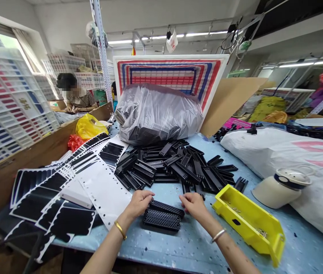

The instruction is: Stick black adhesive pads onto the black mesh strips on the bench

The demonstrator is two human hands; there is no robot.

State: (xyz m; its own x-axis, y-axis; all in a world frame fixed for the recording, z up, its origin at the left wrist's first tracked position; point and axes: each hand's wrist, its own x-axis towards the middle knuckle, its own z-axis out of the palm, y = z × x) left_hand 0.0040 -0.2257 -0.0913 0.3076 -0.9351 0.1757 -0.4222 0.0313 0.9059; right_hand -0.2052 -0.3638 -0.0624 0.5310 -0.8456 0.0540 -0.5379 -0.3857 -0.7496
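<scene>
Two black perforated plastic strips (162, 220) lie side by side in front of me, possibly stacked on others. My left hand (141, 202) is at their left end, thumb and forefinger pressed together. Whatever may be in that pinch is too small to see. At the right end of the strips is my right hand (193, 205), its fingertips also drawn together. I cannot make out anything between them. Just beyond both hands spreads a loose heap of black plastic pieces (178, 163), some with perforated faces and some with pronged ends.
A yellow bin (248, 222) with small metal parts stands at right, near a cream bottle (283, 186) and a white sack (287, 152). Black-and-white sheets (101, 186) cover the left. Behind the heap are a filled plastic bag (158, 112) and a tilted crate (215, 72). A person (77, 95) sits far left.
</scene>
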